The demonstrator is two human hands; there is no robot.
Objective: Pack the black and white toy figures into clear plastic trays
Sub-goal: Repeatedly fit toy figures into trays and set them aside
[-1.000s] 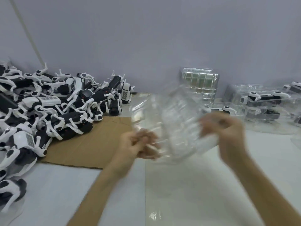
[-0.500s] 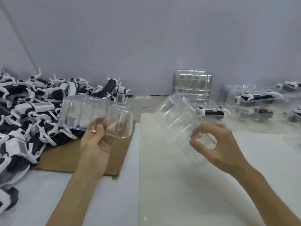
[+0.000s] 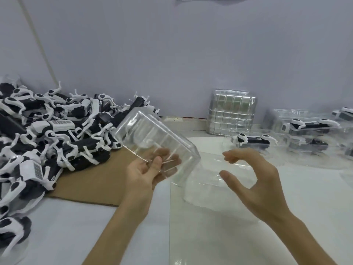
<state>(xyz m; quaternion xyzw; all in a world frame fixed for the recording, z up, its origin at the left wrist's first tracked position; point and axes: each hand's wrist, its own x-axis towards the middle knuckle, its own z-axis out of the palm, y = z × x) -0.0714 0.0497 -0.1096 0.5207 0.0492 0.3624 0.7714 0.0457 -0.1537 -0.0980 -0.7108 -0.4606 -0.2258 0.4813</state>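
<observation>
Empty tray up, no toy in it yet.
L hand (image 3: 145, 174) pinches tilted clear tray (image 3: 152, 138), thumb vs fingers; R hand (image 3: 254, 178) spread, empty, over 2nd tray (image 3: 206, 190) on table (image 3: 296, 207). Best set it flat nr toy figures (image 3: 47, 134).

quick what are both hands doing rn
Left hand: holds a tilted clear tray, thumb against it.
Right hand: open, fingers curved, holding nothing, over a second tray.
</observation>
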